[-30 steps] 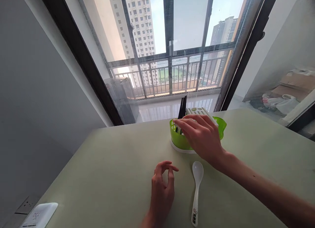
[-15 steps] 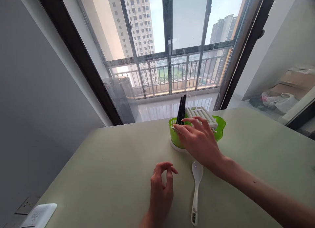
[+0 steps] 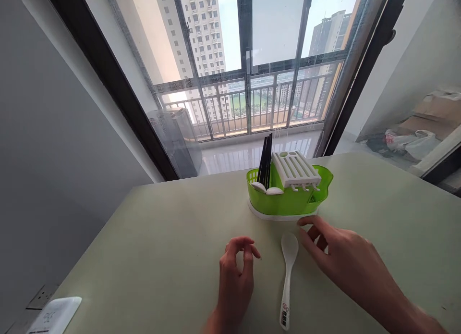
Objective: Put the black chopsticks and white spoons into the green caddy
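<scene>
A white spoon (image 3: pixel 287 276) lies on the table, its bowl toward the window and printed marks near the handle's end. Just right of its bowl, my right hand (image 3: pixel 345 257) is empty, fingers bent and a little apart, fingertips close to the holder's base. To the spoon's left rests my left hand (image 3: pixel 236 276), loosely curled with a gap between thumb and forefinger and nothing held. Beyond both hands stands a green utensil holder (image 3: pixel 284 204) on a white base. Inside its left part are several black chopsticks (image 3: pixel 265 161) and two white spoons (image 3: pixel 274 191).
A white slotted rack (image 3: pixel 297 168) with small hooks sits on the holder's right part. At the table's front left corner is a white device (image 3: pixel 54 315) with a display. The pale tabletop (image 3: pixel 173 247) reaches toward a glass window with dark frames (image 3: pixel 111 93).
My right hand has drawn back from the holder toward me and to the right, uncovering two white spoons beside the chopsticks. The left hand and the spoon on the table stay put.
</scene>
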